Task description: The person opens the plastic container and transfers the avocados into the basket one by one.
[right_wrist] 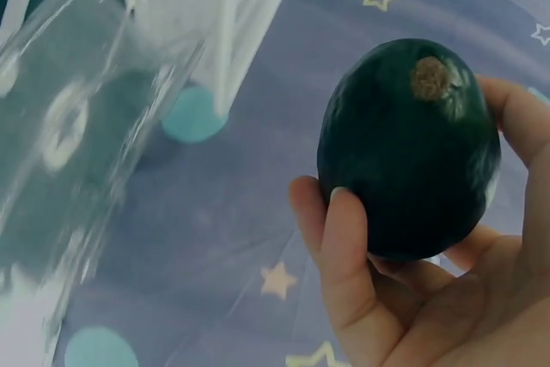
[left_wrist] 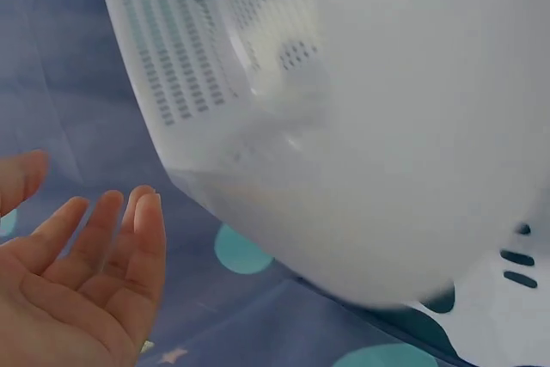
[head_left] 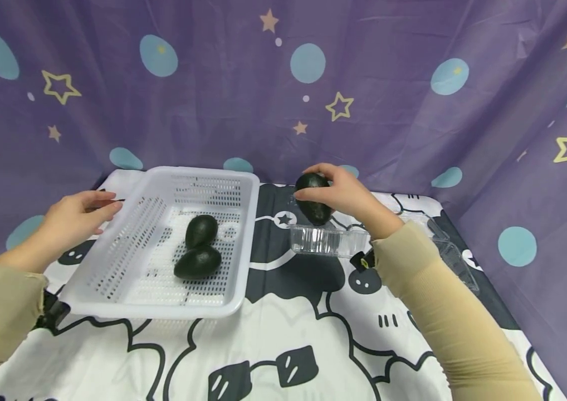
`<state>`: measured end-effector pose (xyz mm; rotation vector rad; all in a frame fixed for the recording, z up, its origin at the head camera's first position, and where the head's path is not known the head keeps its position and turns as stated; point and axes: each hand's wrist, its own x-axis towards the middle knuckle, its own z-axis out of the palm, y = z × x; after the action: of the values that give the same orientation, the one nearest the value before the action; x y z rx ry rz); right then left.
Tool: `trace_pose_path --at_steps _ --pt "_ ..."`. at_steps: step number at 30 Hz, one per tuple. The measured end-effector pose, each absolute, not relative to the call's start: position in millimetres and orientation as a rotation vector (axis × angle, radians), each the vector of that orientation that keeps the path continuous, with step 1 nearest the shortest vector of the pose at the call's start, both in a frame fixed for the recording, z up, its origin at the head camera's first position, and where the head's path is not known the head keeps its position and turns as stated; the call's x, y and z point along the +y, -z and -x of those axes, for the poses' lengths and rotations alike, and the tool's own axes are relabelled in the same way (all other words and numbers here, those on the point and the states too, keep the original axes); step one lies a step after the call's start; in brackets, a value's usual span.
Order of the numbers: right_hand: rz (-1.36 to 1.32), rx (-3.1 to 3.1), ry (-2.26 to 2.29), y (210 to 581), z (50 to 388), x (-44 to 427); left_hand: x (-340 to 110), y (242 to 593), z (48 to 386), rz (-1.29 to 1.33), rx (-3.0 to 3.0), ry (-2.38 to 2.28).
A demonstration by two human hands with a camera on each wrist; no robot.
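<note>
An avocado (right_wrist: 404,161), dark green with a brown stem scar, is gripped by my right hand (head_left: 338,190) between thumb and fingers. In the head view it is above the far left part of a clear plastic container (head_left: 328,241). My left hand (head_left: 79,214) hovers by the left rim of a white perforated basket (head_left: 249,250), fingers loosely extended and holding nothing. Two more avocados lie touching inside that basket, an upper avocado (head_left: 201,231) and a lower avocado (head_left: 198,263). In the left wrist view, the left hand (left_wrist: 90,272) is apart from the basket.
A clear plastic lid or second container (head_left: 456,262) lies at the right of the table. The cloth (head_left: 273,334) has black-and-white cartoon prints. A purple curtain (head_left: 243,111) with stars hangs right behind the table. Both wrists carry small black devices.
</note>
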<state>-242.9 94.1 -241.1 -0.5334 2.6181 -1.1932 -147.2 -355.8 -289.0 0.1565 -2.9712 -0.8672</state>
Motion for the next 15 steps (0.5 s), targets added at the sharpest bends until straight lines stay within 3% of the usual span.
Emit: trace_pose_path --at_steps 15 --pt "0.612 2.388 1.394 246.4 248.9 32.0 -385.8 295.9 159.1 -0.138 -3.252 0.630"
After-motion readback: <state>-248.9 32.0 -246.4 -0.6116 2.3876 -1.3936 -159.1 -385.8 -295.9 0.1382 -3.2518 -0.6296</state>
